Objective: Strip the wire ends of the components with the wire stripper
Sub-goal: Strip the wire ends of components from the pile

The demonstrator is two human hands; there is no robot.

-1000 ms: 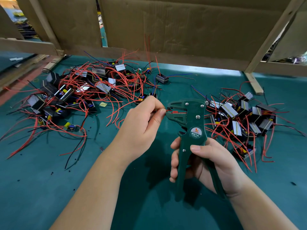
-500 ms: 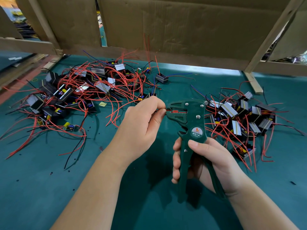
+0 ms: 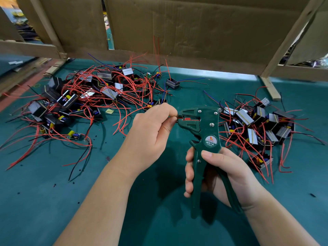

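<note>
Little was seen to have changed over the last second. The red wire end (image 3: 179, 118) was kept pinched by the left hand (image 3: 150, 132), fingers curled, and fed into the head of the wire stripper (image 3: 204, 125), just beside the thumb. The stripper's handles were gripped by the right hand (image 3: 225, 173) and were still spread, so the strip was judged not yet made. More components (image 3: 85, 98) were heaped on the surface (image 3: 44, 201), left of the hands.

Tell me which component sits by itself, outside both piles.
The black component near the cardboard wall, its blue wire trailing right. Every other one lies tangled in the left pile or the right pile.
</note>
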